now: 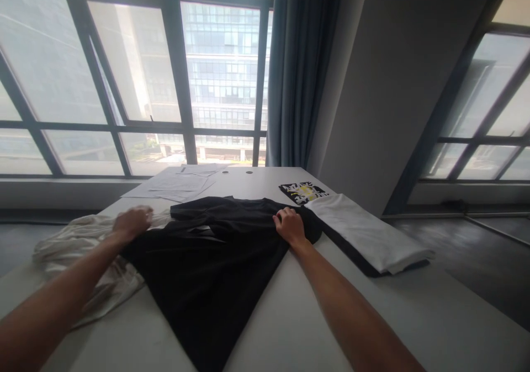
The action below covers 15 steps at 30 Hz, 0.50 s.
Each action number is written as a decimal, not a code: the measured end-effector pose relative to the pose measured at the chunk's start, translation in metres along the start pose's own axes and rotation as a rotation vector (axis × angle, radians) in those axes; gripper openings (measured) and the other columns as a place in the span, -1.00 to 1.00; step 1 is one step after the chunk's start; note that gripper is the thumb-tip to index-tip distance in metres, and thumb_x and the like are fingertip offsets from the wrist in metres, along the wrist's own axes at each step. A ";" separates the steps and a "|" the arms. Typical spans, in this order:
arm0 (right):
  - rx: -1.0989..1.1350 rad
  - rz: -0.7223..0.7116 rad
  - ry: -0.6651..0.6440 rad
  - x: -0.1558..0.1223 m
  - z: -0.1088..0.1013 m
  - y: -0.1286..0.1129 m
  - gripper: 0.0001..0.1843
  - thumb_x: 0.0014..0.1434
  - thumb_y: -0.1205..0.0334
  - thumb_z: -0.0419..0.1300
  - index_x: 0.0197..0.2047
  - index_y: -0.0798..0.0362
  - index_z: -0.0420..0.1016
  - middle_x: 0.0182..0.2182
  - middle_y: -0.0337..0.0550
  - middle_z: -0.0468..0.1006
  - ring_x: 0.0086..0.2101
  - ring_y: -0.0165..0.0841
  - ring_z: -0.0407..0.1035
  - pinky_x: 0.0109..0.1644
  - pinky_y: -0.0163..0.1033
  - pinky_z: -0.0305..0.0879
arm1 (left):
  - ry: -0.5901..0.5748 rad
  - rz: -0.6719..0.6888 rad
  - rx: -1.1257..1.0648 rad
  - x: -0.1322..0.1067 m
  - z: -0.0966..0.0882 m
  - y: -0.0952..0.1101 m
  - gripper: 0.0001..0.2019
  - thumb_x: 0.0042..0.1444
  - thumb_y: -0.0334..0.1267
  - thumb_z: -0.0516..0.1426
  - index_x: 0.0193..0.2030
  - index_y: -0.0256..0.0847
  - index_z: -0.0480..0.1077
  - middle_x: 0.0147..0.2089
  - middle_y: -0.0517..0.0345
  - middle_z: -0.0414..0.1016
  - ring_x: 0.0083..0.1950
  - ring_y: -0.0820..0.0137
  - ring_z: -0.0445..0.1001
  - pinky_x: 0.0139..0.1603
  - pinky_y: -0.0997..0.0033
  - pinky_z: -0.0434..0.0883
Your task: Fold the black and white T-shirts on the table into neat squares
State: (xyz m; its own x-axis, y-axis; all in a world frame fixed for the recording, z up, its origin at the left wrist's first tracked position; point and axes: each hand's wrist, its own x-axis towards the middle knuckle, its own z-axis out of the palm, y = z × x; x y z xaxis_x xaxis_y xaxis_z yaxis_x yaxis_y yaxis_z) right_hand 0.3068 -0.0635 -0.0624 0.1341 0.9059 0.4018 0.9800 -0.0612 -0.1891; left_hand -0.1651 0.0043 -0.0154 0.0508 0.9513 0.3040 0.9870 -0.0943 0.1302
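Note:
A black T-shirt (219, 272) lies across the table, its collar and sleeves toward the window and its lower part narrowing toward me. My left hand (133, 221) is at the shirt's left edge, slightly blurred, with fingers curled on the dark cloth. My right hand (290, 224) is closed on the shirt's right side, close to the sleeve, knuckles up. Between the hands the cloth is bunched, and a small gap shows in its folds. Under my left forearm sits a crumpled off-white garment (68, 245).
On the right a folded white cloth (368, 234) rests over dark fabric. Behind it lies a black, white and yellow printed piece (302, 191). Paper sheets (178, 183) spread at the far left of the white table (285, 328). Beyond stand windows and a curtain (296, 74).

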 end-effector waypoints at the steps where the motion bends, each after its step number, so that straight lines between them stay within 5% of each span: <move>1: 0.049 -0.053 -0.068 -0.003 -0.007 -0.012 -0.64 0.37 0.05 0.01 -0.08 0.07 0.56 -0.08 0.00 0.59 -0.03 -0.22 0.41 0.04 -0.21 0.22 | 0.000 0.020 0.020 -0.003 0.001 0.014 -0.72 0.29 -0.20 0.04 -0.05 -0.22 0.53 0.03 -0.08 0.56 0.02 0.07 0.53 0.01 0.13 0.42; 4: 0.191 -0.246 -0.375 -0.021 -0.021 -0.051 -0.63 0.33 -0.07 0.08 -0.22 0.01 0.57 -0.30 -0.16 0.61 -0.28 -0.33 0.46 -0.20 -0.31 0.23 | 0.043 0.293 0.009 -0.018 0.001 0.063 -0.71 0.26 -0.12 0.04 -0.14 -0.17 0.55 -0.04 0.00 0.57 -0.02 0.15 0.53 0.00 0.26 0.40; 7: 0.233 -0.410 -0.538 -0.048 -0.027 -0.085 -0.61 0.23 -0.19 0.19 -0.27 -0.02 0.57 -0.33 -0.22 0.60 -0.32 -0.36 0.45 -0.28 -0.33 0.21 | -0.168 0.582 -0.099 -0.039 0.001 0.099 -0.75 0.26 -0.12 0.06 -0.20 -0.11 0.56 -0.18 0.10 0.59 -0.15 0.27 0.54 -0.08 0.39 0.40; 11: 0.152 -0.535 -0.558 -0.072 -0.035 -0.100 -0.51 0.03 -0.26 0.35 -0.20 -0.03 0.55 -0.15 -0.15 0.56 -0.16 -0.26 0.45 -0.17 -0.30 0.29 | -0.330 0.705 -0.098 -0.061 0.002 0.111 -0.83 0.17 -0.17 0.18 -0.16 -0.07 0.58 -0.06 0.10 0.59 -0.01 0.21 0.53 0.01 0.35 0.40; 15: -0.018 -0.492 -0.651 -0.070 -0.055 -0.085 -0.36 -0.11 -0.22 0.45 -0.04 -0.05 0.53 -0.01 -0.07 0.47 -0.01 -0.13 0.40 -0.05 -0.21 0.35 | -0.364 0.734 -0.066 -0.076 0.008 0.108 -0.42 -0.03 0.01 0.34 0.16 -0.04 0.46 0.36 -0.02 0.31 0.33 0.00 0.30 0.29 0.11 0.27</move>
State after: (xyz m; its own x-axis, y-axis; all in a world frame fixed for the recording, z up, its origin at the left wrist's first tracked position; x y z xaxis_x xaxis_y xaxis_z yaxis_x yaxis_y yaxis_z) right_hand 0.2223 -0.1451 -0.0253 -0.4188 0.8926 -0.1670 0.9076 0.4051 -0.1104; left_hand -0.0608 -0.0753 -0.0322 0.7371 0.6757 0.0098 0.6732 -0.7356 0.0757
